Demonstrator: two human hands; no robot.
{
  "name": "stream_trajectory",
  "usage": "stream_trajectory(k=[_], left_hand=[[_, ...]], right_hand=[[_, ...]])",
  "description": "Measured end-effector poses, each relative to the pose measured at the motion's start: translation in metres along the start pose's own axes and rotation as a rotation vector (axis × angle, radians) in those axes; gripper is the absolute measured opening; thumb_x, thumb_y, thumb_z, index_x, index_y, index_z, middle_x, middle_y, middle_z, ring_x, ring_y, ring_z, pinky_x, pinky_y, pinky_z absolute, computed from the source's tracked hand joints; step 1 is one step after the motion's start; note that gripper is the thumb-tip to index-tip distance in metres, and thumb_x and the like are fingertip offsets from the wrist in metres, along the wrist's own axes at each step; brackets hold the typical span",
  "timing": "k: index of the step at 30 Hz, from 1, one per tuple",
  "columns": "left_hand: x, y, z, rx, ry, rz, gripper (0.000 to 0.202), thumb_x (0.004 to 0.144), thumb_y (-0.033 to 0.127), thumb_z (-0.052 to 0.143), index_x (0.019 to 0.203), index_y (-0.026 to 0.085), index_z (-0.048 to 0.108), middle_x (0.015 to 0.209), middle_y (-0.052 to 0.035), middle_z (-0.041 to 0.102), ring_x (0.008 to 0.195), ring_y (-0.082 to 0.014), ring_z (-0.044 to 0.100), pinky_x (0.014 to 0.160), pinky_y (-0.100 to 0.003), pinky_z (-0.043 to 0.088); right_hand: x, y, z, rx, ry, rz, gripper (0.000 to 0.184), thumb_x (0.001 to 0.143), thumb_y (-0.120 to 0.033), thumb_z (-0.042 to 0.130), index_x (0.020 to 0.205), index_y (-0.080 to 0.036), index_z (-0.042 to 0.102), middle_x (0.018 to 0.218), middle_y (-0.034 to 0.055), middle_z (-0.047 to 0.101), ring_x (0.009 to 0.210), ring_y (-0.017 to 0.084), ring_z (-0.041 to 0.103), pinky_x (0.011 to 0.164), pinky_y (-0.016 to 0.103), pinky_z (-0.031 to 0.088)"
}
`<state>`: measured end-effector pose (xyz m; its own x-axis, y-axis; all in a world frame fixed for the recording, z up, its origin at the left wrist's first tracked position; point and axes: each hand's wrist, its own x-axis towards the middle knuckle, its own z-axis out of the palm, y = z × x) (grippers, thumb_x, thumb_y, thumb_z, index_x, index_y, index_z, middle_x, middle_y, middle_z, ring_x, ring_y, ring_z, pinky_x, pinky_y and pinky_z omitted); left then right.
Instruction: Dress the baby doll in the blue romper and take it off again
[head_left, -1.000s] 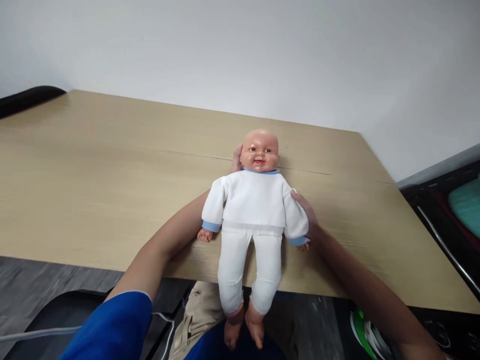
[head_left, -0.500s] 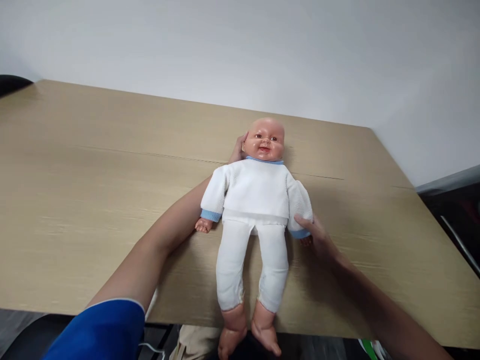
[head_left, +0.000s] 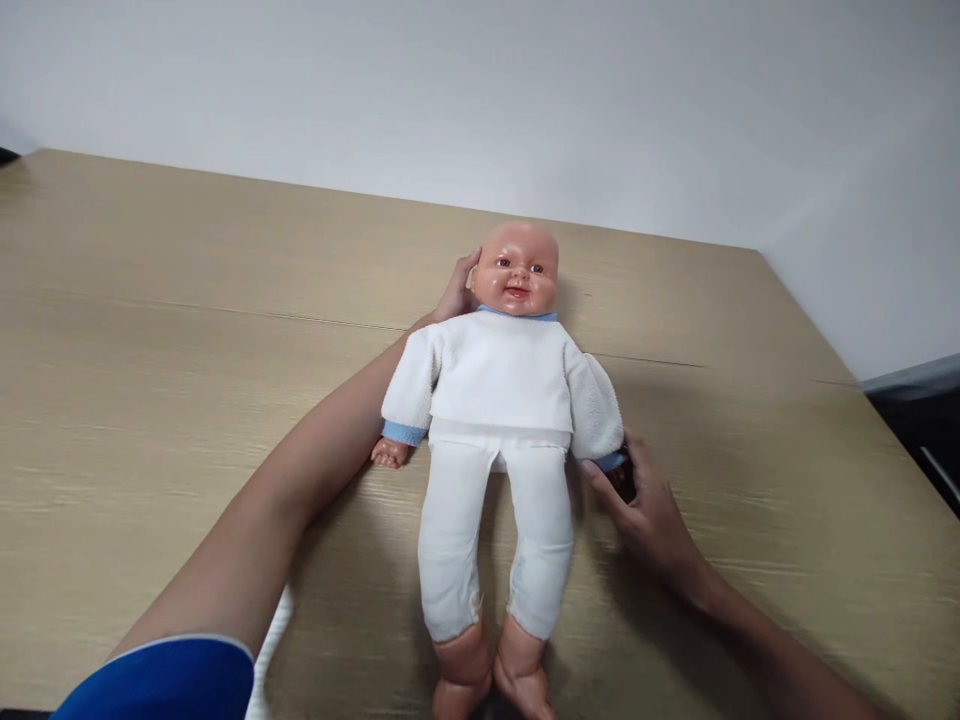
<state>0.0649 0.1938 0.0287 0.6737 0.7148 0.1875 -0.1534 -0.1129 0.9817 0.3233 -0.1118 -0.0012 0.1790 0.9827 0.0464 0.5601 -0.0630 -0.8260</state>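
A baby doll (head_left: pixel 499 400) in a white top and white trousers with blue cuffs lies face up on the light wooden table (head_left: pixel 150 300), head away from me. My left hand (head_left: pixel 456 292) is tucked behind the doll's head and neck; only some fingers show beside the ear, curved against it. My right hand (head_left: pixel 645 505) pinches the doll's small hand at the blue cuff of its sleeve. The doll's bare feet reach the table's near edge.
A white wall stands behind the table. At the far right, beyond the table's edge, a dark object (head_left: pixel 930 430) is partly visible. A white strip (head_left: pixel 266 640) shows under my left forearm.
The doll now lies further onto the table, legs resting on it. My right hand slid down from the doll's upper arm to its cuff and hand. My view moved closer over the table.
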Motion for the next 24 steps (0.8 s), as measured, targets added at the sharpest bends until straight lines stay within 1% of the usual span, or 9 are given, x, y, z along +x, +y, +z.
stream_trajectory(k=[1, 2, 3, 5, 7, 9, 11, 20, 24], left_hand=[[0.004, -0.006, -0.005, -0.062, -0.01, -0.049, 0.122, 0.111, 0.082, 0.002, 0.112, -0.012, 0.08, 0.154, -0.0151, 0.077, 0.14, -0.0327, 0.077, 0.109, -0.037, 0.058], [0.006, -0.012, -0.009, -0.137, -0.014, -0.106, 0.128, 0.106, 0.084, -0.004, 0.112, -0.011, 0.081, 0.154, -0.0138, 0.077, 0.14, -0.035, 0.077, 0.108, -0.039, 0.059], [0.006, -0.018, -0.013, -0.21, -0.011, -0.161, 0.127, 0.104, 0.092, 0.003, 0.115, -0.005, 0.084, 0.153, -0.0111, 0.08, 0.142, -0.038, 0.077, 0.109, -0.042, 0.061], [0.005, -0.025, -0.019, -0.294, 0.015, -0.23, 0.106, 0.097, 0.106, 0.04, 0.121, 0.014, 0.09, 0.145, -0.0072, 0.087, 0.146, -0.0433, 0.078, 0.119, -0.05, 0.064], [0.003, -0.026, -0.021, -0.299, 0.052, -0.233, 0.094, 0.091, 0.104, 0.06, 0.132, 0.024, 0.088, 0.137, -0.0078, 0.091, 0.152, -0.0478, 0.075, 0.131, -0.06, 0.061], [0.004, -0.024, -0.019, -0.274, 0.065, -0.218, 0.1, 0.094, 0.103, 0.054, 0.146, 0.023, 0.082, 0.137, -0.0101, 0.092, 0.158, -0.0506, 0.07, 0.138, -0.065, 0.054], [0.005, -0.022, -0.017, -0.257, 0.065, -0.202, 0.103, 0.097, 0.103, 0.047, 0.152, 0.022, 0.079, 0.139, -0.0115, 0.091, 0.16, -0.0522, 0.068, 0.137, -0.068, 0.053], [0.009, -0.03, -0.018, -0.284, 0.058, -0.185, 0.096, 0.093, 0.102, 0.059, 0.145, 0.025, 0.081, 0.136, -0.0144, 0.092, 0.153, -0.0518, 0.074, 0.135, -0.068, 0.057], [0.009, -0.029, -0.017, -0.29, 0.07, -0.16, 0.09, 0.096, 0.099, 0.062, 0.144, 0.024, 0.081, 0.132, -0.0142, 0.092, 0.151, -0.0515, 0.076, 0.136, -0.069, 0.055]], right_hand=[[0.0, 0.001, 0.0, -0.01, -0.004, -0.012, 0.064, 0.106, -0.072, 0.075, 0.151, -0.026, 0.067, 0.143, 0.0167, 0.08, 0.127, 0.037, 0.075, 0.117, 0.052, 0.06], [0.0, 0.003, 0.0, -0.019, -0.009, -0.024, 0.064, 0.107, -0.071, 0.075, 0.152, -0.026, 0.066, 0.142, 0.0168, 0.08, 0.126, 0.037, 0.076, 0.117, 0.053, 0.06], [0.0, 0.004, 0.0, -0.029, -0.013, -0.035, 0.064, 0.107, -0.07, 0.075, 0.152, -0.026, 0.066, 0.142, 0.0168, 0.08, 0.125, 0.037, 0.077, 0.117, 0.054, 0.06], [-0.001, 0.007, 0.0, -0.052, -0.012, -0.056, 0.063, 0.108, -0.068, 0.075, 0.152, -0.025, 0.065, 0.14, 0.0169, 0.08, 0.123, 0.037, 0.077, 0.116, 0.055, 0.062], [-0.001, 0.009, 0.0, -0.072, -0.006, -0.075, 0.062, 0.108, -0.067, 0.075, 0.153, -0.025, 0.065, 0.141, 0.0174, 0.08, 0.123, 0.037, 0.078, 0.114, 0.055, 0.063], [-0.001, 0.011, 0.0, -0.085, -0.001, -0.087, 0.062, 0.109, -0.066, 0.074, 0.155, -0.025, 0.064, 0.141, 0.0175, 0.08, 0.123, 0.037, 0.079, 0.113, 0.055, 0.064], [-0.001, 0.012, 0.0, -0.086, -0.006, -0.093, 0.061, 0.11, -0.066, 0.074, 0.154, -0.025, 0.064, 0.139, 0.017, 0.081, 0.12, 0.037, 0.08, 0.111, 0.054, 0.065], [-0.001, 0.014, 0.001, -0.098, -0.01, -0.124, 0.058, 0.111, -0.063, 0.074, 0.155, -0.027, 0.064, 0.14, 0.0161, 0.081, 0.123, 0.038, 0.08, 0.113, 0.056, 0.065], [-0.002, 0.015, 0.0, -0.102, -0.007, -0.13, 0.056, 0.111, -0.062, 0.073, 0.154, -0.027, 0.063, 0.139, 0.0158, 0.081, 0.121, 0.037, 0.081, 0.111, 0.054, 0.065]])
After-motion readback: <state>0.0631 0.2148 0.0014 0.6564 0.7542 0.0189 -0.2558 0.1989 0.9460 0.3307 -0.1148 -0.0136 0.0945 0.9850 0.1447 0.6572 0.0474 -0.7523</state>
